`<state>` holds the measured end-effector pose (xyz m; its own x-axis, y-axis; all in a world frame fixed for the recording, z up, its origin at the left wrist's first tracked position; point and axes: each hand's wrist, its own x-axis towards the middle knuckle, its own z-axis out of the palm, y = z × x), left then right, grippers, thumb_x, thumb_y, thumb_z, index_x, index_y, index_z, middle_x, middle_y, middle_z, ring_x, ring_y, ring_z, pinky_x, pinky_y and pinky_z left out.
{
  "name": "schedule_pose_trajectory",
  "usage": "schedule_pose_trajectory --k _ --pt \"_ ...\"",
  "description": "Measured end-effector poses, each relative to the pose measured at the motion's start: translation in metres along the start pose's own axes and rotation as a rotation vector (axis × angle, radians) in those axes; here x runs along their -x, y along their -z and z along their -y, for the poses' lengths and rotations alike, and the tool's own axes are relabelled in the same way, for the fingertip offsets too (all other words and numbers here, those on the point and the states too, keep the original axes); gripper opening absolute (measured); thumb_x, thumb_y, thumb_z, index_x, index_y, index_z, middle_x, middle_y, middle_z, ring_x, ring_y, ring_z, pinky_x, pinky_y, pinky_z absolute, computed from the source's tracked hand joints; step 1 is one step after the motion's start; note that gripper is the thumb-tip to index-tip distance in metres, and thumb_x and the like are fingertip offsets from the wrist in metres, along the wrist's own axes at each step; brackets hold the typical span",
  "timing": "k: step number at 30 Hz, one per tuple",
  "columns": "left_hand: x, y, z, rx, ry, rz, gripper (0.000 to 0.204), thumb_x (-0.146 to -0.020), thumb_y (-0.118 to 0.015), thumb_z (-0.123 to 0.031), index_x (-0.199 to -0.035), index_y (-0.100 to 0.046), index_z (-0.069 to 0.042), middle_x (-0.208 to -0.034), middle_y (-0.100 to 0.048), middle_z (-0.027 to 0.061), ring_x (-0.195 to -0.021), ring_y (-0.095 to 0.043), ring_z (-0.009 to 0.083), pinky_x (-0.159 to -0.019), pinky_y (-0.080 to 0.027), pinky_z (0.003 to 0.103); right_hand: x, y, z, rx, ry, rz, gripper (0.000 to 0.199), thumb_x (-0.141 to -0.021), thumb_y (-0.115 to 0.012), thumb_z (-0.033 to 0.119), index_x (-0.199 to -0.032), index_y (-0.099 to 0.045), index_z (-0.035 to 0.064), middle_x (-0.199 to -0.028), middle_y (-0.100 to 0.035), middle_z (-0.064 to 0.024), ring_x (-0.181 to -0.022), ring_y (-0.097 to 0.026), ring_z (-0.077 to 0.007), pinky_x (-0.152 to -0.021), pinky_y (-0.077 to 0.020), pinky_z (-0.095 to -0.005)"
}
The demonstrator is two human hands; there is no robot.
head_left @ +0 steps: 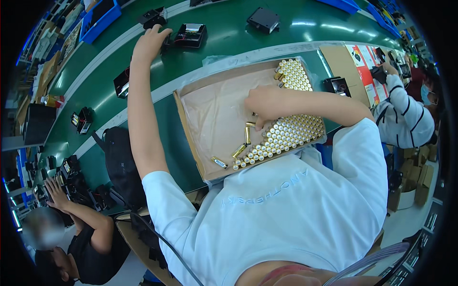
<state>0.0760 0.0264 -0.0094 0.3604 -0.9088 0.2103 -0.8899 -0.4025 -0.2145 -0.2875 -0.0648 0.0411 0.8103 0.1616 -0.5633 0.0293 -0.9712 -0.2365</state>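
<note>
In the head view, around the box (214,105), a black backpack (121,164) stands to its left, beside the person's left forearm, with a black case (82,120) farther left. Another case (337,86) sits just past the box's right side, near a co-worker in a striped sleeve (397,93). Beyond the box's far edge lie an open black case (190,40) with a shiny insert and, to its right, a closed-looking one (264,19). The left hand (151,40) is beside the open case, fingers slightly bent; I cannot tell whether they pinch anything. The box holds rows of upright batteries (291,131) packed along its right side, and a few loose batteries (238,151) lie near its front. The right hand (267,107) reaches down at the edge of the rows, fingers bent; its grip is hidden. The box's near edge meets the person's shirt (281,205). Past its far edge, a pale strip (272,50) and green counter (226,35) run between box and cases; inside, paper lining spreads left of the rows.
</note>
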Motion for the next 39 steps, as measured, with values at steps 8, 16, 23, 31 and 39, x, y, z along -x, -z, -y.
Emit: schedule_pose_trajectory --k 8,16,23,31,39 --pt "0.004 0.019 0.035 0.091 -0.08 -0.077 0.025 -0.086 -0.066 -0.011 -0.111 -0.066 -0.012 -0.123 -0.06 0.0075 -0.104 -0.06 0.0279 -0.086 -0.052 0.038 -0.003 -0.007 0.016 -0.026 0.036 -0.062 0.049 -0.075 -0.077 0.042 -0.08 -0.069 -0.006 -0.074 -0.067 -0.0191 -0.064 -0.063 -0.0356 -0.064 -0.0543 -0.0422" --pt "0.016 0.029 -0.017 1.059 0.543 -0.026 0.044 -0.091 -0.062 -0.015 -0.13 -0.048 -0.001 -0.11 -0.061 0.0227 -0.09 -0.064 0.025 -0.079 -0.052 0.036 -0.03 -0.026 0.024 -0.196 0.122 0.141 0.034 -0.079 -0.072 0.029 -0.075 -0.071 -0.0041 -0.061 -0.067 -0.0111 -0.052 -0.062 -0.0277 -0.057 -0.054 -0.0369" --pt "0.034 0.012 -0.032 1.699 0.575 -0.19 0.054 -0.092 -0.054 0.003 -0.14 -0.03 -0.003 -0.121 -0.052 0.0246 -0.094 -0.065 0.0293 -0.077 -0.059 0.036 -0.053 0.049 0.013 -0.478 0.231 -0.117 0.028 -0.079 -0.066 0.024 -0.066 -0.071 -0.0002 -0.056 -0.065 -0.0052 -0.045 -0.054 -0.017 -0.051 -0.0485 -0.0305" --pt "0.026 0.029 -0.044 2.058 0.611 -0.15 0.048 -0.093 -0.055 0.0 -0.134 -0.031 -0.002 -0.118 -0.05 0.0251 -0.097 -0.063 0.0318 -0.074 -0.06 0.04 -0.151 0.147 -0.037 -0.333 -0.114 -0.912 0.033 -0.08 -0.07 0.028 -0.07 -0.073 -0.0025 -0.055 -0.063 -0.0074 -0.046 -0.056 -0.0179 -0.052 -0.0486 -0.0273" --pt "0.026 0.025 -0.054 2.025 0.934 -0.376 0.05 -0.094 -0.06 -0.007 -0.134 -0.032 -0.002 -0.118 -0.05 0.0262 -0.091 -0.063 0.0335 -0.071 -0.06 0.043 -0.156 0.125 -0.03 -0.268 0.125 -0.975 0.029 -0.084 -0.07 0.032 -0.088 -0.075 0.0032 -0.063 -0.066 -0.0097 -0.05 -0.058 -0.0212 -0.055 -0.048 -0.0307"
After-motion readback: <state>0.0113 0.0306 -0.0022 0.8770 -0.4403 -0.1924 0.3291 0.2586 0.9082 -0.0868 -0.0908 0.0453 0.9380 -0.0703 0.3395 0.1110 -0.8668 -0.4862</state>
